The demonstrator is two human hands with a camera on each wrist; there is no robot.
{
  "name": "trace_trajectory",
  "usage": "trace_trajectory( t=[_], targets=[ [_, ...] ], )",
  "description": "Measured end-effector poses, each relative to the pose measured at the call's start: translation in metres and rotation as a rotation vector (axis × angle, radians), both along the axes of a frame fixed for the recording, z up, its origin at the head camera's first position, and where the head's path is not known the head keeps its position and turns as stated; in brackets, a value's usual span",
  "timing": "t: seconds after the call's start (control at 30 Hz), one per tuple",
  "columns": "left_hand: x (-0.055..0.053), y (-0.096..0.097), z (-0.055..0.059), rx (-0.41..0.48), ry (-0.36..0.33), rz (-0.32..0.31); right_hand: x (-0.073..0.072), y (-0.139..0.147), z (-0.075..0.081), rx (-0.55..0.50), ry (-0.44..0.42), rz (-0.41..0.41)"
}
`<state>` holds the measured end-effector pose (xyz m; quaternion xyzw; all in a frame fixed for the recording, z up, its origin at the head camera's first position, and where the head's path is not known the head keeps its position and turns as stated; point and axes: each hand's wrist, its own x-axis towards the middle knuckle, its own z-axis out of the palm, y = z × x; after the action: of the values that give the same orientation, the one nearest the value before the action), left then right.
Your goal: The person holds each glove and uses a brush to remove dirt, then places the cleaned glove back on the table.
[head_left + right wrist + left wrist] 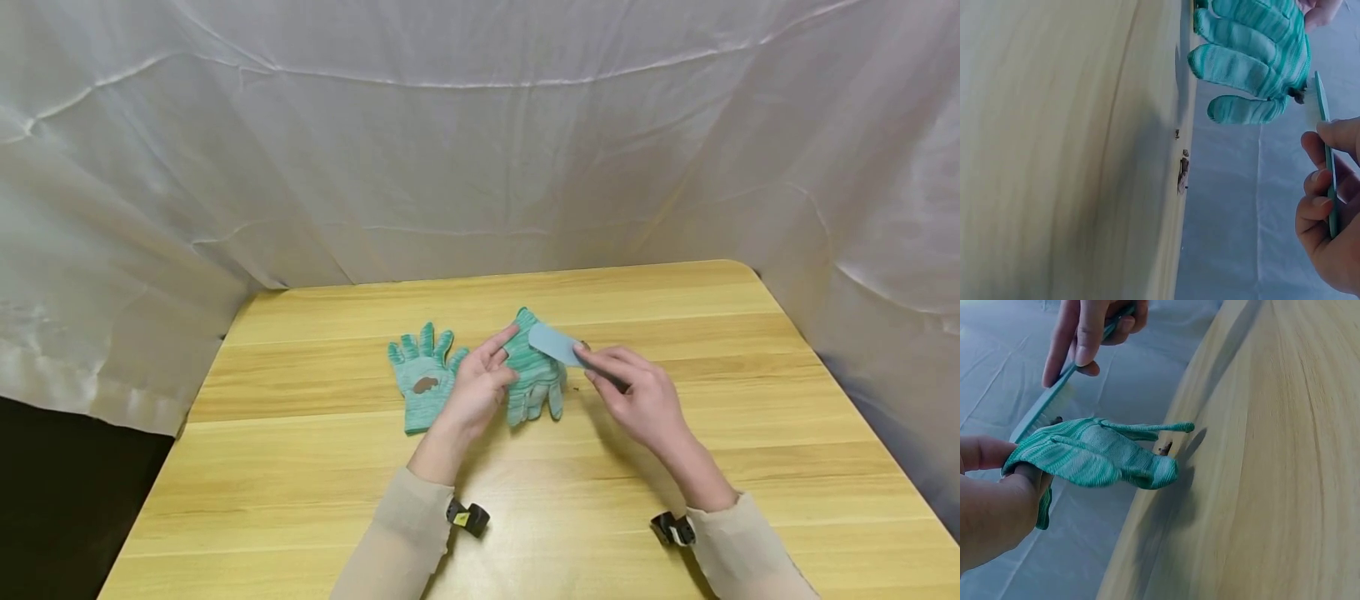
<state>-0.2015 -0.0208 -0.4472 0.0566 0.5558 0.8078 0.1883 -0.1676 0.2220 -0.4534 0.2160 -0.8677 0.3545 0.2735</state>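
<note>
A green and white striped knit glove (532,362) is held up over the table by my left hand (478,390), its fingers hanging downward. In the left wrist view, the thumb and a finger pinch one edge of this glove (1088,453). My right hand (641,398) grips the handle of a light blue brush (553,343). The pale bristles (1311,107) are turned toward the glove. Beside their tips a dark brown clump (1297,95) clings to the glove. The glove's far side is hidden in each view.
A second, matching glove (422,412) lies flat left of my left hand, with a brown patch (425,384) on its palm. Dark brown crumbs (1183,175) lie on the wooden table (300,475). A pale curtain (480,167) hangs behind the table and along its sides.
</note>
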Motion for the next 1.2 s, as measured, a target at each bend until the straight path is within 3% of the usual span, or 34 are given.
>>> trace_trajectory(
  t=[0.17,0.3,0.47,0.7,1.0,1.2],
  targets=[
    [-0.0007,-0.0014,0.0001,0.022,0.008,-0.003,-0.0009,0.0041,-0.0002,0.031,0.028,-0.059],
    [-0.0005,-0.0018,0.0011,0.014,0.013,0.018,-0.0008,0.0070,-0.0004,-0.020,0.007,-0.064],
    [-0.0010,-0.0008,0.0004,-0.014,0.044,0.012,0.0002,0.0053,0.0020,-0.096,-0.027,-0.009],
    [0.0008,0.0007,-0.0001,-0.042,0.057,0.001,0.0023,-0.0007,0.0013,-0.060,-0.054,0.104],
    [0.0009,-0.0016,0.0024,0.008,0.056,-0.015,0.0009,-0.0008,-0.0003,-0.037,-0.046,0.009],
    [0.0008,-0.0018,0.0028,-0.006,0.051,-0.018,0.0000,0.0010,-0.0008,-0.024,-0.036,-0.023]
  ],
)
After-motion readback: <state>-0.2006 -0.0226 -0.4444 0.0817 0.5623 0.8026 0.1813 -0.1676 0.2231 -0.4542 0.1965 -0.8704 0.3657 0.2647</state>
